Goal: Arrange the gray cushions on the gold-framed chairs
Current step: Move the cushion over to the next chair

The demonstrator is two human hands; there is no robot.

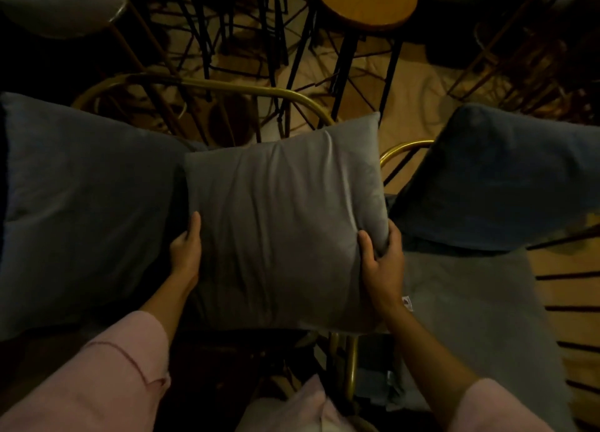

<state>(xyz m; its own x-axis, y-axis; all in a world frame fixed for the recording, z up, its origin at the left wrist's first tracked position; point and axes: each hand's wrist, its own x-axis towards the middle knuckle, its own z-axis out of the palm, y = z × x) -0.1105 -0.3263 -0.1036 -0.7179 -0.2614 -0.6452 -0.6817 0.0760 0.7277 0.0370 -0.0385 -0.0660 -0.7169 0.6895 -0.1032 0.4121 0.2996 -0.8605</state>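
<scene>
A gray cushion (282, 217) fills the middle of the view, held between both hands in front of a gold-framed chair (227, 85) whose curved back rail shows above it. My left hand (186, 253) presses its left edge with the thumb on top. My right hand (383, 266) pinches its right edge. A second gray cushion (84, 204) lies to the left, touching the held one. A third, darker cushion (500, 178) leans at the right, over another gold chair rail (406, 147) and a gray seat pad (470, 308).
Behind the chairs stand a round wooden stool (367, 1) on black legs and a tangle of black metal stool legs (233, 35). A pale round seat (61, 6) sits at the top left. Slatted wooden flooring (574, 301) shows at the right.
</scene>
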